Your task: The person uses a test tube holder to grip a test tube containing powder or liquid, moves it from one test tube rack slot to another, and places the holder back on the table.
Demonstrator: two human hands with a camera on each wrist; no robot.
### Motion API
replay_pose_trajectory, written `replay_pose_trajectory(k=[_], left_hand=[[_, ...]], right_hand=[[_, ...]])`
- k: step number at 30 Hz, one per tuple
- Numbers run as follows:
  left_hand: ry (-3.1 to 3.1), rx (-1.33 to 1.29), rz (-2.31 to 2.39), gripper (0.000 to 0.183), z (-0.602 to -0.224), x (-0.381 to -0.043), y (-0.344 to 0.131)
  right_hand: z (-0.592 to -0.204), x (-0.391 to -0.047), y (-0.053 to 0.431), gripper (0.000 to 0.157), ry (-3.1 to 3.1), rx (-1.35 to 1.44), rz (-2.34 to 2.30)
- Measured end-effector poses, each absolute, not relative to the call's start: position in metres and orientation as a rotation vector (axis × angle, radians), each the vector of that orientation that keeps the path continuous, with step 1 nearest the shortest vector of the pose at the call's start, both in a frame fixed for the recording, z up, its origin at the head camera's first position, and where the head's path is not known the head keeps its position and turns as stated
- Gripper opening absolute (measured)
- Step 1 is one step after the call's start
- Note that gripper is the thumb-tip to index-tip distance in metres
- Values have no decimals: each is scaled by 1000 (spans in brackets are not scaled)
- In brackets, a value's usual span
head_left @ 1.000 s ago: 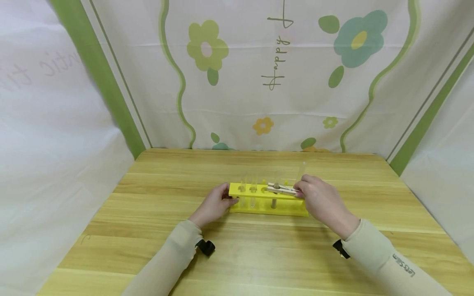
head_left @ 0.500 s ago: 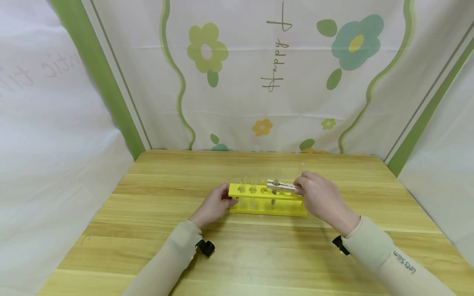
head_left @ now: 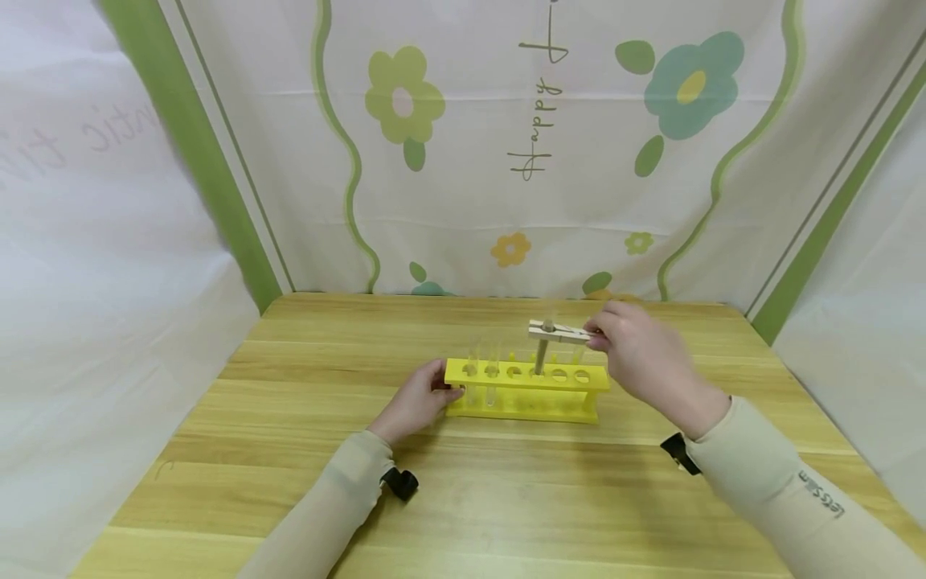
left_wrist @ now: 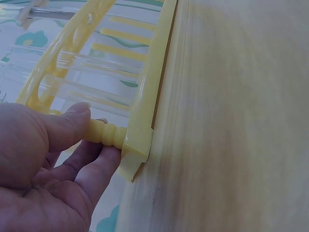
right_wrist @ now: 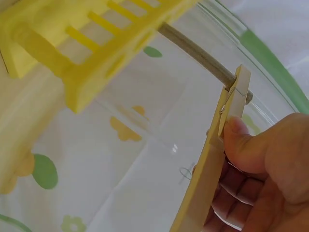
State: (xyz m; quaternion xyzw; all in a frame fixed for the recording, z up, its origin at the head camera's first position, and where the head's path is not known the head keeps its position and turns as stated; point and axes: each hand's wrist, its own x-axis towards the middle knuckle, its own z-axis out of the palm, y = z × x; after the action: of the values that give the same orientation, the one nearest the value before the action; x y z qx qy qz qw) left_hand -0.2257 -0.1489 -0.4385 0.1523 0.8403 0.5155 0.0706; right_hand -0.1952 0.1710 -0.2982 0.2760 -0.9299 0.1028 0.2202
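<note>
My left hand (head_left: 414, 406) grips the left end of a yellow test tube rack (head_left: 524, 384); in the left wrist view its thumb and fingers pinch the rack's end post (left_wrist: 107, 134). My right hand (head_left: 644, 350) holds a wooden test tube holder (head_left: 567, 334) above the rack's right half. The holder's jaws clasp a test tube (head_left: 541, 354) with grey-brown contents near its top. This tube is tilted, its lower end at a hole in the rack's top plate. In the right wrist view, the thumb lies on the wooden holder (right_wrist: 207, 164).
Two clear test tubes (head_left: 492, 370) stand in the rack's left holes. Another clear tube (head_left: 577, 354) rises behind the rack's right end. Short yellow pegs (head_left: 512, 356) line the back. The wooden table (head_left: 506, 498) meets a flowered white curtain (head_left: 463, 193) behind.
My right hand has risen with the holder, drawing the grey-brown tube up through its rack hole and tilting it. The left hand has stayed on the rack.
</note>
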Motion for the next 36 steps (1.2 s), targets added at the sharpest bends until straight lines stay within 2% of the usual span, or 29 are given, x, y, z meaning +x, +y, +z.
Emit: replay_pose_trajectory(k=[16, 36], left_hand=[[2533, 474, 1547, 15, -440, -226, -150], [2517, 405, 1557, 19, -435, -225, -147]], right_hand=[[-252, -187, 190, 10, -2461, 711, 272], [-268, -185, 197, 5, -2539, 686, 242]])
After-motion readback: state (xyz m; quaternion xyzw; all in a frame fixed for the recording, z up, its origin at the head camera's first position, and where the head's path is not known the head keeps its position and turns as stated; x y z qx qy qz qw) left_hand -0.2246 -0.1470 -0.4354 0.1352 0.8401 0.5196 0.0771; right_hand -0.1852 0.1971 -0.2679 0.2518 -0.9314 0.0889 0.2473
